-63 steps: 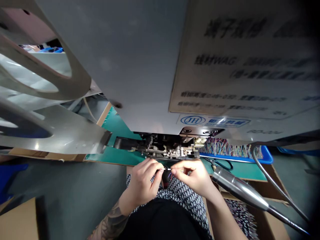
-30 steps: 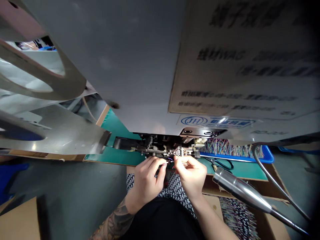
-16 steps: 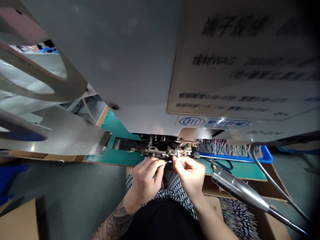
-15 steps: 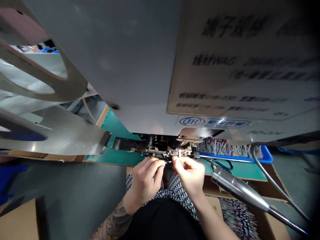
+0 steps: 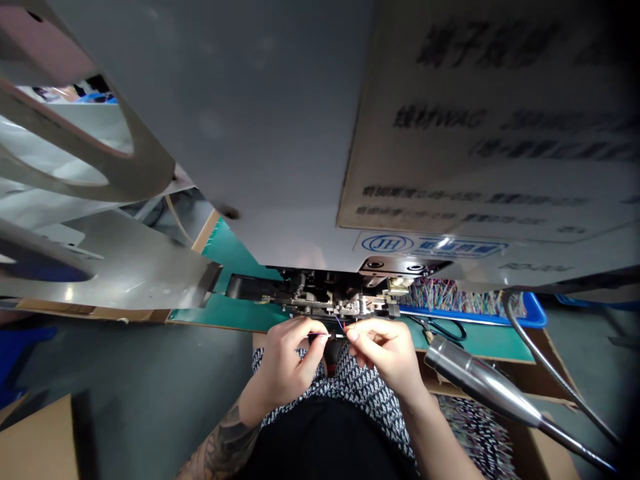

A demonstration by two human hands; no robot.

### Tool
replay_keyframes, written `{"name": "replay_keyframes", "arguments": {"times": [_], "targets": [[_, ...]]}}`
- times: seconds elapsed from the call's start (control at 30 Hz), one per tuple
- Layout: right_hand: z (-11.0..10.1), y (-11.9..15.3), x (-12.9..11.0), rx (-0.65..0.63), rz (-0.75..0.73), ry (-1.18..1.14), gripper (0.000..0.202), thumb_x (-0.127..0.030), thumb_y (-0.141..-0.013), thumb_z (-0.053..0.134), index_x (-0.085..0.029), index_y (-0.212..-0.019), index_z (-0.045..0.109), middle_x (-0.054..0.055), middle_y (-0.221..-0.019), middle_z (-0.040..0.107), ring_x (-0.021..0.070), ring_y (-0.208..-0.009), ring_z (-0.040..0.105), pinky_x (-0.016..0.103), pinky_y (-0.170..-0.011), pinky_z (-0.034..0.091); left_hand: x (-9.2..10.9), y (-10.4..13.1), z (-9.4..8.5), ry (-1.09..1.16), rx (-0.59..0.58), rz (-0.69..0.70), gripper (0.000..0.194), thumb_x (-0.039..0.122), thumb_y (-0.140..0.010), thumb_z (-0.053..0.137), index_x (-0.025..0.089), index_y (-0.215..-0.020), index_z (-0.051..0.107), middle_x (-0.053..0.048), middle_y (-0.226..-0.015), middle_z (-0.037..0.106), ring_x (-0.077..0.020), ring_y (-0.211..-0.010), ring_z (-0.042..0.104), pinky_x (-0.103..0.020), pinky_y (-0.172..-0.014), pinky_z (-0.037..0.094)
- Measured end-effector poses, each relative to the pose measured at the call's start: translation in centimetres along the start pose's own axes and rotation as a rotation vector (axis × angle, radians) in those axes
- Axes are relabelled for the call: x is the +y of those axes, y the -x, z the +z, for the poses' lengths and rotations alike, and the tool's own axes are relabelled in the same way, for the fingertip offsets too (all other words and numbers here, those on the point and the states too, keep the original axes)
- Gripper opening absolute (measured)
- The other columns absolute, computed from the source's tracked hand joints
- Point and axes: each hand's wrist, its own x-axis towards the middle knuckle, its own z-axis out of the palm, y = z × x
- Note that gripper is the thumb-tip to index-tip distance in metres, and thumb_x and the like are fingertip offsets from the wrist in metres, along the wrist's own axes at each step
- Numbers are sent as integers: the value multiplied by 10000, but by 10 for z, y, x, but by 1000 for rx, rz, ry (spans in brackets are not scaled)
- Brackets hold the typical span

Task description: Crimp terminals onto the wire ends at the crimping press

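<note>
My left hand is pinched, thumb against forefinger, on thin wires whose dark reddish ends show at the fingertips. Just to its right, my right hand pinches thin coloured wires; a blue-purple end and a red bit stick out from its fingertips. Both hands are above my lap, close in front of the small metal tooling of a crimping machine. A narrow gap separates my fingertips. Whether the same wires run through both hands I cannot tell.
Right of the tooling, a blue tray holds many cut wires, with black-handled scissors in front. A metal gooseneck lamp reaches in from the right. More wires lie in a cardboard box below. Metal reel plates stand left.
Both hands have drawn back slightly from the tooling toward my body, the right one also shifting rightward. The coloured wire ends now show between my fingertips. The tooling's upper part looks raised.
</note>
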Motion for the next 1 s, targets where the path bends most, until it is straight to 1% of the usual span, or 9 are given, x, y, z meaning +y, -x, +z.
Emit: {"name": "replay_keyframes", "arguments": {"times": [0.1, 0.17, 0.23, 0.33, 0.4, 0.47, 0.57, 0.7, 1.0], "targets": [[0, 2, 2, 1, -31, 6, 184, -408, -839, 886, -228, -810, 857, 10, -564, 721, 160, -404, 586, 280, -402, 486, 2, 0, 0, 37, -3, -30, 151, 163, -1009, 600, 198, -908, 708, -24, -784, 730, -158, -701, 690, -261, -625, 524], [0, 2, 4, 11, -75, 50, 170, -398, -850, 874, -237, -800, 851, 6, -575, 719, 166, -412, 588, 290, -412, 500, 2, -1, 0, 28, 4, -15, 148, 157, -1009, 601, 196, -910, 704, -28, -787, 728, -163, -710, 689, -268, -634, 527], [1, 1, 6, 49, -140, 110, 175, -389, -865, 858, -237, -783, 837, 4, -575, 707, 166, -428, 581, 291, -422, 488, 3, -2, 2, -10, 27, 28, 135, 143, -1008, 603, 194, -929, 699, -36, -811, 734, -174, -740, 697, -284, -660, 531], [4, 0, 10, 158, -198, 158, 198, -389, -881, 840, -224, -775, 818, 3, -565, 675, 159, -444, 540, 289, -435, 438, 4, -4, 7, -87, 88, 115, 113, 117, -1005, 609, 192, -975, 687, -42, -841, 740, -186, -771, 702, -309, -693, 533], [6, 0, 11, 223, -187, 150, 231, -402, -888, 836, -217, -754, 804, -1, -552, 652, 153, -442, 506, 290, -439, 417, 5, -5, 10, -131, 126, 158, 109, 103, -1000, 616, 190, -1002, 681, -47, -859, 745, -195, -788, 706, -323, -712, 543], [9, -1, 10, 259, -163, 135, 282, -414, -889, 838, -213, -699, 781, 0, -543, 641, 151, -450, 500, 291, -451, 423, 5, -5, 14, -162, 160, 185, 116, 90, -994, 622, 189, -1018, 677, -52, -880, 753, -202, -807, 711, -332, -731, 557], [12, -3, 8, 265, -121, 102, 360, -421, -890, 840, -205, -619, 741, 2, -533, 638, 146, -464, 518, 282, -473, 439, 6, -5, 18, -191, 205, 205, 135, 67, -985, 623, 187, -1025, 671, -54, -892, 760, -205, -816, 716, -339, -748, 570], [15, -7, 9, 264, -97, 66, 391, -418, -881, 855, -195, -589, 721, -6, -513, 621, 136, -458, 505, 276, -475, 421, 6, -4, 20, -218, 231, 206, 143, 58, -985, 621, 185, -1028, 672, -54, -891, 764, -205, -818, 719, -338, -752, 572], [15, -8, 16, 293, -136, 94, 394, -411, -879, 863, -185, -589, 719, -17, -503, 599, 122, -462, 487, 256, -467, 397, 4, -2, 23, -221, 256, 181, 140, 63, -989, 630, 182, -1037, 683, -54, -906, 771, -204, -839, 732, -332, -771, 579]]}}
